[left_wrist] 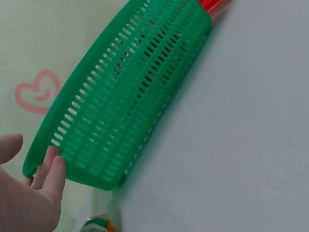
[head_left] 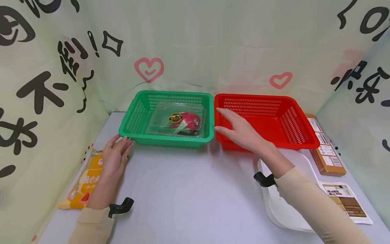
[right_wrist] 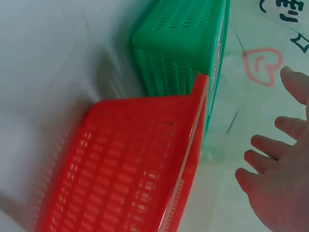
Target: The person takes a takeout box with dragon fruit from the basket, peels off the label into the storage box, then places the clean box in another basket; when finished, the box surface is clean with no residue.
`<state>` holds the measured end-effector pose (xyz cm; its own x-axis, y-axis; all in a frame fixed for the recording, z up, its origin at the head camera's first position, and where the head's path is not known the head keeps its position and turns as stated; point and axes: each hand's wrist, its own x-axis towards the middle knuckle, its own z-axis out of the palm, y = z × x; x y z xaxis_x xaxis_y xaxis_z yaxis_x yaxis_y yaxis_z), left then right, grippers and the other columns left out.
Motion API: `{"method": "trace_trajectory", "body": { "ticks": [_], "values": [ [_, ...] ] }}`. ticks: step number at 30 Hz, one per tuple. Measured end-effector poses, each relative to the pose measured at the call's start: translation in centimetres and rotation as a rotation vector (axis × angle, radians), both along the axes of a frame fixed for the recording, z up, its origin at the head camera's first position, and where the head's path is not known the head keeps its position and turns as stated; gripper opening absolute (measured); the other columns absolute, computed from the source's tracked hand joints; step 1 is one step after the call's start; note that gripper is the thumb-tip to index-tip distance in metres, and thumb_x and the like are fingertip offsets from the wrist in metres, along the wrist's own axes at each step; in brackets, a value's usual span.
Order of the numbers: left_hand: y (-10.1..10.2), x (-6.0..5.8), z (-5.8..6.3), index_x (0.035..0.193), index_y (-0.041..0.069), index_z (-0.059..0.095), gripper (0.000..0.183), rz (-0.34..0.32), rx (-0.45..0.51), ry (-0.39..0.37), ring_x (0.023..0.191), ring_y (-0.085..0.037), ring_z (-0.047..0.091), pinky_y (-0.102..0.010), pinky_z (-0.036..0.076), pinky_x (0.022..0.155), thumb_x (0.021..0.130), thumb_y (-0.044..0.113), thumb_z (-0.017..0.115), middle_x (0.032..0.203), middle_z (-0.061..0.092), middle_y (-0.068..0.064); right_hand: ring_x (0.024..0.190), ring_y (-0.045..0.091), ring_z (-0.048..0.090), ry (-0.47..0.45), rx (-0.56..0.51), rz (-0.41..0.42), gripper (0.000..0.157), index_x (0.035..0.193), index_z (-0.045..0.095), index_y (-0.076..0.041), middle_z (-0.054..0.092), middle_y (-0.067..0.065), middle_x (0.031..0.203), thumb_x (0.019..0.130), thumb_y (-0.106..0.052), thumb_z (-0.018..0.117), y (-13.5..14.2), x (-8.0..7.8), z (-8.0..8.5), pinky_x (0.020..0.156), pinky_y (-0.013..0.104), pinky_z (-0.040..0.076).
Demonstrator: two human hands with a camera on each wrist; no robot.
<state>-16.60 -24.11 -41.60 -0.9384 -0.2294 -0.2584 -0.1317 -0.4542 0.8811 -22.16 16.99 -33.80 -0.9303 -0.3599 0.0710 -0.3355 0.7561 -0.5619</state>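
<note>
At the back left of the table stands a green basket (head_left: 167,141) holding a clear plastic box (head_left: 156,117) with a red dragon fruit (head_left: 193,122) inside. My left hand (head_left: 115,157) touches the basket's near left corner; in the left wrist view, extended fingers (left_wrist: 55,176) rest against the wall under the rim and the thumb stands apart. Beside it, to the right, is a red basket (head_left: 266,127). Above this basket's left side hovers my right hand (head_left: 239,130), fingers spread and holding nothing. In the right wrist view, the fingers are apart from both rims.
Left of my left forearm lies a yellow-orange snack bag (head_left: 86,183), partly covered by the arm. A white tray (head_left: 274,206) sits under my right forearm. Along the right edge are a brown box (head_left: 327,149) and a white-and-brown packet (head_left: 350,203). Printed cloth walls (head_left: 195,44) surround the table.
</note>
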Motion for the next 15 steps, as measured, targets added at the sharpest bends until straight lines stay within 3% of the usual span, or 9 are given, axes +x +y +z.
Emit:
{"method": "trace_trajectory", "body": {
  "ticks": [4,9,15],
  "values": [
    [0.3,-0.7,-0.2,0.157,0.009,0.025,0.077,0.025,0.06,-0.002,0.104,-0.008,0.068,-0.025,0.049,0.1,0.094,0.023,0.068,0.123,0.056,-0.001,0.148,0.025,0.032,-0.051,-0.08,0.015,0.08,0.157,0.026,-0.031,0.033,-0.002,0.161,0.091,-0.05,0.067,-1.6,-0.7,0.0,0.108,0.058,0.045],
    [0.7,-1.6,-0.6,0.146,0.009,0.038,0.068,0.072,0.147,-0.034,0.096,-0.008,0.07,-0.024,0.053,0.095,0.09,0.025,0.072,0.118,0.061,-0.001,0.145,0.027,0.036,-0.115,-0.147,0.003,0.081,0.158,0.026,-0.031,0.035,-0.001,0.16,0.09,-0.05,0.066,-3.1,-1.7,-0.6,0.103,0.053,0.052],
    [0.8,-2.2,-1.0,0.125,0.011,0.049,0.049,0.123,0.141,-0.043,0.087,-0.01,0.072,-0.025,0.057,0.088,0.087,0.03,0.074,0.1,0.069,-0.001,0.139,0.032,0.045,-0.175,-0.19,-0.021,0.082,0.158,0.026,-0.028,0.038,0.005,0.158,0.09,-0.048,0.068,-4.4,-2.8,-1.7,0.094,0.048,0.058]
  ]
}}
